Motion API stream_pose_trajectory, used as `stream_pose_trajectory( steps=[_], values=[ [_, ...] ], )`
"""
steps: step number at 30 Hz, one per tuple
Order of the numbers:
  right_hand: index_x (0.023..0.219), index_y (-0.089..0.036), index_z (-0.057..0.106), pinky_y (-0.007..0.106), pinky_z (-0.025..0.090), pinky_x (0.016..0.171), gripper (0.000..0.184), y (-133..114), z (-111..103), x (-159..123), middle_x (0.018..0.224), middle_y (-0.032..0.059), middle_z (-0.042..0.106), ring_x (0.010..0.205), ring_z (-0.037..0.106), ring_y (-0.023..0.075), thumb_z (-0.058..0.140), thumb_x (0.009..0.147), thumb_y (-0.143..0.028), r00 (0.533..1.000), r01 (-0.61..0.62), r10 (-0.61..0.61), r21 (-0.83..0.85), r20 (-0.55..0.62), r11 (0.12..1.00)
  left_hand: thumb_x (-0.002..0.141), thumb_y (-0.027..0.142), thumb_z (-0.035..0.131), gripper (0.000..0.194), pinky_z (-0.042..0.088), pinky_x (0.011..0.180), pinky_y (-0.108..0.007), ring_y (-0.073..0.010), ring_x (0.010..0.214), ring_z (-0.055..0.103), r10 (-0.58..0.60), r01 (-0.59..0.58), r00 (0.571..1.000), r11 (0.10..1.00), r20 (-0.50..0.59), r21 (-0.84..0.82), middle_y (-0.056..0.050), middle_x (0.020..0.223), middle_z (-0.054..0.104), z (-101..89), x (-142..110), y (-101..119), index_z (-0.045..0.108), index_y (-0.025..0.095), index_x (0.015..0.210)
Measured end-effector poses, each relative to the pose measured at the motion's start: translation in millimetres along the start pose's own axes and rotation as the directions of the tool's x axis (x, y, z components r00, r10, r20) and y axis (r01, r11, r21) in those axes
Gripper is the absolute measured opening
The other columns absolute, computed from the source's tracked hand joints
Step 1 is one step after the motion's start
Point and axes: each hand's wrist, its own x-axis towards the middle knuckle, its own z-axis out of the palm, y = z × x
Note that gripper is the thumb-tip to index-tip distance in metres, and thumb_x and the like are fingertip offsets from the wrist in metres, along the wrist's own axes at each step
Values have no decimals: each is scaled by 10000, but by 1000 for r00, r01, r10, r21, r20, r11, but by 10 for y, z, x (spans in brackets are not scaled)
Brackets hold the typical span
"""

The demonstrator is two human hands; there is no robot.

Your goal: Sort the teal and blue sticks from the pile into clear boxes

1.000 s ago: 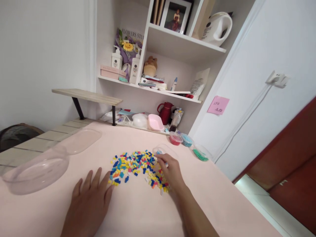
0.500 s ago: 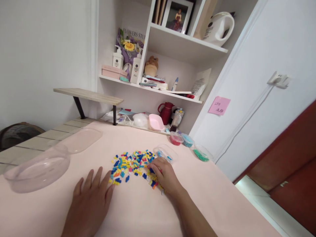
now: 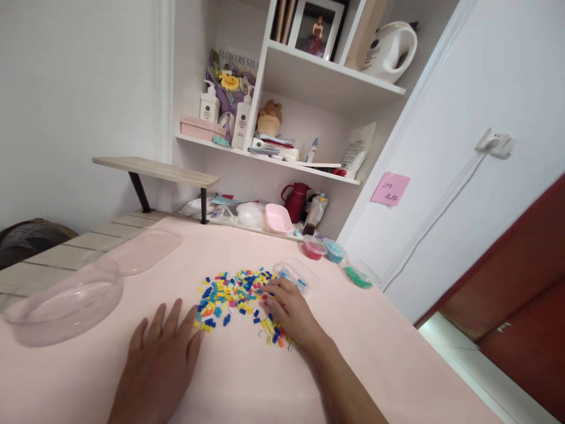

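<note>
Your pale pink tabletop [image 3: 247, 383] spreads out below a white shelf unit [image 3: 309, 66]. The small coloured pieces [image 3: 229, 294], mostly yellow and blue with some pink, orange and white, lie loose in a patch near the middle of it, between your hands. Your left hand [image 3: 156, 359] rests palm down, its fingers parted, thumb and forefinger just beside the patch's left edge. Your right hand [image 3: 289, 315] reaches over the right part, fingers curved down among the pieces; whether they grip one is hidden.

Just beyond your right hand sits a clear tray [image 3: 312, 272] with a few blue pieces in it. Farther back, toward the right wall, stand a red-filled tub [image 3: 315, 249], a blue-filled tub [image 3: 334, 252] and a green-filled tub [image 3: 359, 275]. To your left are a clear oval container [image 3: 66, 312] and, behind it, a flat clear piece of plastic [image 3: 152, 253].

At the back, a wooden riser [image 3: 154, 169] stands on black legs; to its right are a pink dish [image 3: 278, 219] and a dark red jug [image 3: 296, 200]. A pink note [image 3: 390, 188] is stuck up right of the shelves, with a wall socket [image 3: 494, 143] farther right.
</note>
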Motion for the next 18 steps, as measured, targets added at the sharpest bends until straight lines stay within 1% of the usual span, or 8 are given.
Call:
stream_pose_trajectory(
  steps=[1, 3, 5, 8, 9, 12, 14, 18],
  values=[
    [1201, -257, 668, 366, 466, 946, 280, -3, 10, -3, 1182, 82, 640, 1072, 587, 221, 516, 967, -248, 999, 18, -17, -18, 36, 1000, 921, 387, 352, 529, 224, 1177, -549, -337, 1444, 359, 1, -1, 1000, 1000, -1, -5, -82, 1535, 450, 1, -3, -2, 538, 259, 1399],
    [1212, -259, 665, 373, 457, 952, 285, -8, 24, -6, 1170, 77, 645, 1057, 591, 223, 550, 951, -244, 993, 47, -41, -49, 111, 998, 922, 382, 354, 526, 219, 1178, -556, -345, 1442, 360, 4, -4, 1000, 1000, -8, -19, -96, 1532, 454, 4, -11, -6, 545, 248, 1393],
    [1067, -244, 709, 356, 464, 907, 207, -12, 25, -3, 1015, 52, 678, 952, 609, 203, 527, 967, -241, 988, 53, -45, -48, 149, 997, 921, 379, 361, 525, 216, 1178, -559, -350, 1440, 361, 4, -4, 1000, 999, -10, -31, -105, 1529, 457, 5, -17, -9, 549, 241, 1391],
    [824, -220, 695, 327, 472, 820, 281, -13, 5, 7, 817, 28, 659, 820, 603, 184, 473, 995, -240, 996, 5, -3, -19, 85, 1000, 921, 377, 363, 526, 218, 1179, -556, -347, 1445, 354, 2, -2, 1000, 1000, 4, -29, -98, 1535, 449, -6, -23, -6, 537, 247, 1399],
    [820, -219, 689, 321, 474, 810, 281, -12, -2, 9, 825, 30, 661, 825, 606, 184, 470, 995, -237, 999, -18, 18, -6, 41, 1000, 922, 377, 361, 526, 218, 1180, -555, -346, 1447, 352, 2, -2, 1000, 1000, 9, -24, -94, 1537, 446, -12, -24, -4, 534, 249, 1401],
    [958, -233, 699, 314, 480, 834, 211, -10, -9, 5, 949, 42, 688, 916, 626, 189, 491, 975, -200, 996, -65, 67, 42, -57, 997, 923, 379, 355, 527, 214, 1182, -553, -346, 1448, 351, -2, 2, 1000, 1000, 18, -6, -93, 1538, 444, -26, -28, 3, 533, 249, 1402],
    [990, -242, 708, 315, 484, 845, 195, -9, -4, -1, 972, 39, 696, 935, 632, 190, 528, 950, -178, 996, -70, 74, 63, -59, 996, 923, 383, 351, 531, 220, 1180, -548, -345, 1447, 353, -2, 2, 1000, 1000, 16, 1, -92, 1539, 442, -23, -27, 4, 530, 250, 1405],
    [905, -242, 741, 321, 487, 845, 180, -8, 11, -8, 913, 29, 703, 898, 639, 186, 587, 909, -149, 999, -37, 36, 107, 10, 994, 923, 392, 342, 533, 233, 1174, -548, -342, 1443, 361, 8, -8, 1000, 1000, 4, 6, -87, 1535, 449, 6, -20, -10, 532, 257, 1403]
  ],
)
